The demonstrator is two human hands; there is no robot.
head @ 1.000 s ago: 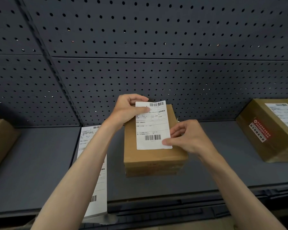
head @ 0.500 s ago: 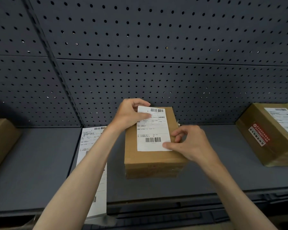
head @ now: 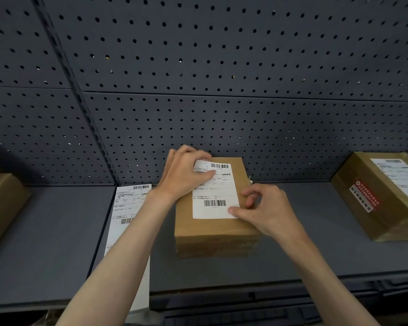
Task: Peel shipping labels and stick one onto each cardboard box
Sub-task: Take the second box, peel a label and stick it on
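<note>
A brown cardboard box (head: 212, 234) sits on the grey shelf (head: 57, 243) in the middle. A white shipping label (head: 216, 198) with barcodes lies flat on the box's top. My left hand (head: 186, 175) rests on the label's upper left corner, thumb pressed across it. My right hand (head: 266, 208) touches the lower right corner with its thumb, the other fingers curled. A strip of further labels (head: 127, 212) lies on the shelf left of the box, partly under my left forearm.
A second cardboard box (head: 384, 194) with a white label and a red sticker stands at the right. Another brown box (head: 3, 198) sits at the far left edge. A dark pegboard wall (head: 198, 90) rises behind the shelf.
The label came down from slightly lifted to flat on the box top. Both hands lowered with it, and my left thumb now presses on its upper left corner.
</note>
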